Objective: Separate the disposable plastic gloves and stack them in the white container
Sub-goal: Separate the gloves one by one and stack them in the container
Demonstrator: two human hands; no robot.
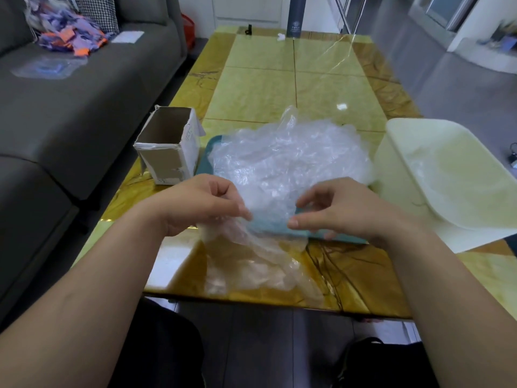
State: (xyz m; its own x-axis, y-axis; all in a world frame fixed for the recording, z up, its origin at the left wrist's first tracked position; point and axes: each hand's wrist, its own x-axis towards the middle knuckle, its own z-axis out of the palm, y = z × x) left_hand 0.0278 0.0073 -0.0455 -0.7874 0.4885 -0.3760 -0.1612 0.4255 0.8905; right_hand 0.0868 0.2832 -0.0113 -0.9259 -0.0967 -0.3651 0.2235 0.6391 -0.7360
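**user1:** head cam view, where are the gloves at?

**user2:** there's a big crinkly pile of clear gloves [288,161] heaped on a teal tray [340,238] in the middle of the yellow counter [279,79]. the white container [391,152] sits just right of the tray. its left wall is either touching the pile or right next to it, can't tell which. looks like some clear film is lying inside too, but it's too faint to be sure.

**user1:** and the hands?

**user2:** left grip [201,203] is over the tray's near-left corner, thumb and fingertips pinching one loose glove [251,261]. that glove trails down toward the person and lies across the counter's near edge. right grip [344,208] hovers over the tray's near edge, fingers curled, with a gap between thumb and index tips. the film is so clear i honestly can't tell if it's got hold of anything.

**user1:** anything else lying around?

**user2:** a cardboard box [165,152] with no lid, standing just left of the tray. then a grey sofa [70,107] along the left side, with purple-and-orange scraps [70,37] piled on it.
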